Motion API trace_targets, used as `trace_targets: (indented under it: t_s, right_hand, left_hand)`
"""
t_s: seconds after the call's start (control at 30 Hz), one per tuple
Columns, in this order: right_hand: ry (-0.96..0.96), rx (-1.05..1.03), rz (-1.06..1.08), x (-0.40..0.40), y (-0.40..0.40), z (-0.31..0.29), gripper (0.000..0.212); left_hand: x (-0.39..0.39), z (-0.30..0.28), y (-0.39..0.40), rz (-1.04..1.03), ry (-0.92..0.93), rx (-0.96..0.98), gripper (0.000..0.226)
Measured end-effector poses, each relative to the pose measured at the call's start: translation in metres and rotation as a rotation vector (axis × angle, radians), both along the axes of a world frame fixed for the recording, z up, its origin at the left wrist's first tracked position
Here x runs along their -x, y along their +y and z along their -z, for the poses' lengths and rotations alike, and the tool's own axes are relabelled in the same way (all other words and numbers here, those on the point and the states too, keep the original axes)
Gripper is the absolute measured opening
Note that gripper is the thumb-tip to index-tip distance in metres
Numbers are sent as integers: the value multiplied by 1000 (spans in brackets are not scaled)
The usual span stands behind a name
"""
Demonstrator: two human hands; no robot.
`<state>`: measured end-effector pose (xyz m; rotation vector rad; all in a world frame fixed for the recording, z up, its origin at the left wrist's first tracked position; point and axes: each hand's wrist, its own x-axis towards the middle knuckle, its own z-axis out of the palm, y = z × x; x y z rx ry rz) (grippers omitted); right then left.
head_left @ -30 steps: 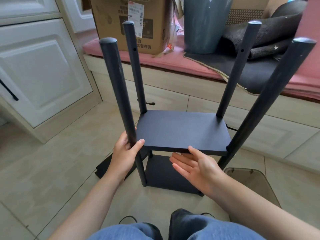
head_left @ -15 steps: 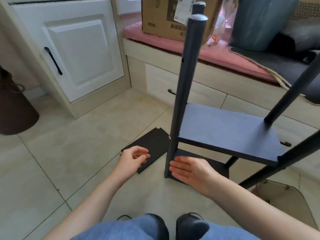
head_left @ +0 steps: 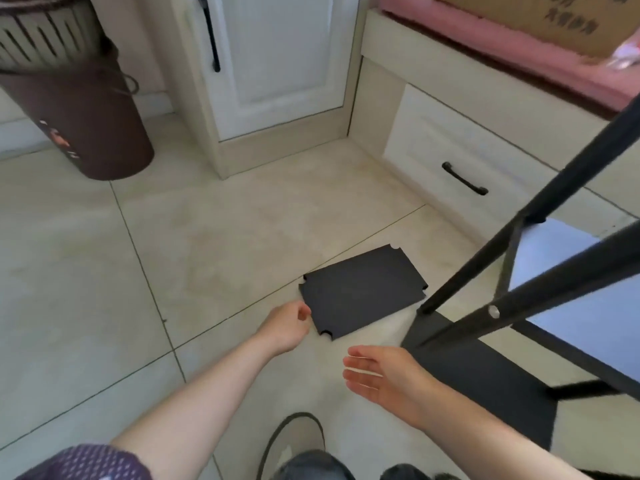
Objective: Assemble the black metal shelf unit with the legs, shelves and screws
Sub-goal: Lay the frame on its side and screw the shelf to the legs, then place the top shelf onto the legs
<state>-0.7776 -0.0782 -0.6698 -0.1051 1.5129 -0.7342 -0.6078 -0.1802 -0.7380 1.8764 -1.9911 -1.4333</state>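
The part-built shelf unit (head_left: 540,306) is standing right of the loose shelf panel (head_left: 363,294), its legs (head_left: 519,233) slanting up toward the pink-cushioned bench (head_left: 502,64). On that bench a cardboard box (head_left: 540,19) is showing blurred print I cannot read. The loose shelf panel is lying flat on the tiled floor (head_left: 104,271), its long axis running from its near-left corner up toward the drawer (head_left: 464,178). My left hand (head_left: 285,327) is touching its near-left edge, fingers curled; whether they are gripping I cannot tell. My right hand (head_left: 384,374) is hovering below it, fingers straight, holding nothing.
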Motion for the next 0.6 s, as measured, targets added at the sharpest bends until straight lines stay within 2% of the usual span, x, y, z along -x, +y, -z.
trace_targets:
  t_s: [0.1,0.37,0.5,0.6]
  right_hand:
    - [19,-30,-15,-2,-21,19,18]
    - [64,-125,92,-2,-60,82,22]
    - [72,-148,117,-8,-69,98,25]
    - [46,-158,100,-12,-75,98,17]
  left_hand:
    - [3,20,-7,22,-31,12,47]
    - [7,53,-30,-28,-68,139,54]
    - [10,53,-49,-39,-35,95,57]
    - [15,56,-61,3,-28,49,68]
